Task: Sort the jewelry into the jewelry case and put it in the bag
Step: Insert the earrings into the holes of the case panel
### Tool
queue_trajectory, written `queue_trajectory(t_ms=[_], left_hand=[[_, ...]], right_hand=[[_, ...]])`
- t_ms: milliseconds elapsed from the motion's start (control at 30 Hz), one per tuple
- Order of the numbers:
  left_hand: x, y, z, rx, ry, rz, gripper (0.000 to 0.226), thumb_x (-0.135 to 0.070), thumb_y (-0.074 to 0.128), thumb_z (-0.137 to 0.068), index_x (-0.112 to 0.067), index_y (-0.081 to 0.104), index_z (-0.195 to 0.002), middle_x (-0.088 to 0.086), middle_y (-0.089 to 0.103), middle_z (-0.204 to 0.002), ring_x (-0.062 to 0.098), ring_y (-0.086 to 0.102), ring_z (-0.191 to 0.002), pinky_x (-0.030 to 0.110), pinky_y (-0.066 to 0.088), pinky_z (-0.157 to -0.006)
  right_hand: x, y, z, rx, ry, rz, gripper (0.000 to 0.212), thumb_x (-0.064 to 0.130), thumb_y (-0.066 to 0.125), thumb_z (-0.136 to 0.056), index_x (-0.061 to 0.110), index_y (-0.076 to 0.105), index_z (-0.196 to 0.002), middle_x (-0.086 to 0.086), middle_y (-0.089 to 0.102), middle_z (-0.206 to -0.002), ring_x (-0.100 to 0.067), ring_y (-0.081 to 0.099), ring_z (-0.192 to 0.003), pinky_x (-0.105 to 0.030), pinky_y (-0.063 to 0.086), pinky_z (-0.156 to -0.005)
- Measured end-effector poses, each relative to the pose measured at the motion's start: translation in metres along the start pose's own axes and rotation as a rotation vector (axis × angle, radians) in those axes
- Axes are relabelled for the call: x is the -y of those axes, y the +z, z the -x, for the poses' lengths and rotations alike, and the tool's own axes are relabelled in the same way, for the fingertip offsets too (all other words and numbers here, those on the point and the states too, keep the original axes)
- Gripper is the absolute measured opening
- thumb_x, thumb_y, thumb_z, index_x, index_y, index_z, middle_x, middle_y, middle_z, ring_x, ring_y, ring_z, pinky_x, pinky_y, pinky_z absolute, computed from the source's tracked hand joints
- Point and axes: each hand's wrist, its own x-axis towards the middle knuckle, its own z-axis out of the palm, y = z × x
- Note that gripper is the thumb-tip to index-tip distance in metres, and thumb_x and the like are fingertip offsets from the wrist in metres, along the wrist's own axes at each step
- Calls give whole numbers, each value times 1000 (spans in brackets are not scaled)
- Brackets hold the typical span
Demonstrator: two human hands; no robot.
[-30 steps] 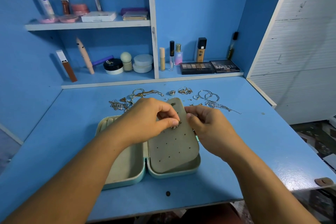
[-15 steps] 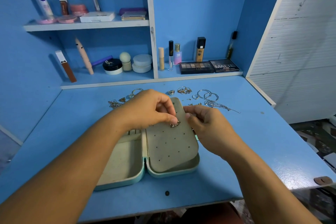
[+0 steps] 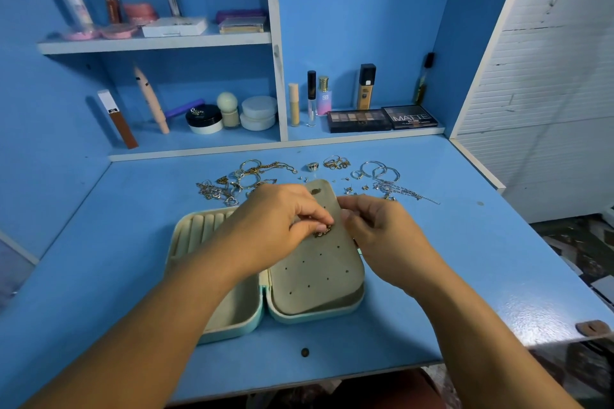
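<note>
Your left hand (image 3: 275,226) pinches a small glittery earring (image 3: 324,232) against the soft beige hole-dotted panel (image 3: 315,276) of the open rounded case (image 3: 232,312). Your right hand (image 3: 375,229) curls at the panel's right edge; I cannot tell whether it grips. Metal chains and rings (image 3: 252,176) lie just beyond.

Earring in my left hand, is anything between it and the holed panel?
Nothing visible. The left hand pinches the earring right on the panel, and the right hand grips the panel's edge beside it.
</note>
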Motion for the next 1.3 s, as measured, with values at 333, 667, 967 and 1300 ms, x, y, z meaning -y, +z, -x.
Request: queue_trajectory(t_ms=[333,667,967,1300], left_hand=[[6,18,29,-141,16,78,32,-27,54,-93,-22,68,-121,-14,56,-95,4,55,-90,8,38,-76],[-5,8,31,-304,-168,278,20,-18,76,-81,-38,72,-81,-18,70,-78,2,64,-72,13,47,-61],[-18,-9,49,-426,-138,245,19,-45,66,-85,-30,76,-92,-17,71,-85,3,67,-81,15,52,-62],[-15,-25,71,-452,-336,464,49,-65,65,-66,-27,77,-95,-15,75,-83,5,71,-77,24,57,-70]], right_hand=[[6,2,3,42,33,-231,38,6,35,-100,23,68,-110,4,74,-83,-7,66,-72,-24,55,-68],[14,4,6,149,37,-472,34,2,42,-98,19,64,-118,-5,75,-92,-13,69,-74,-22,53,-62],[33,20,8,176,-49,-520,29,9,45,-99,20,62,-120,-6,75,-94,-14,68,-76,-29,52,-69],[43,58,9,37,-154,-461,18,10,59,-92,12,67,-108,-6,74,-95,-24,68,-96,-27,55,-85]])
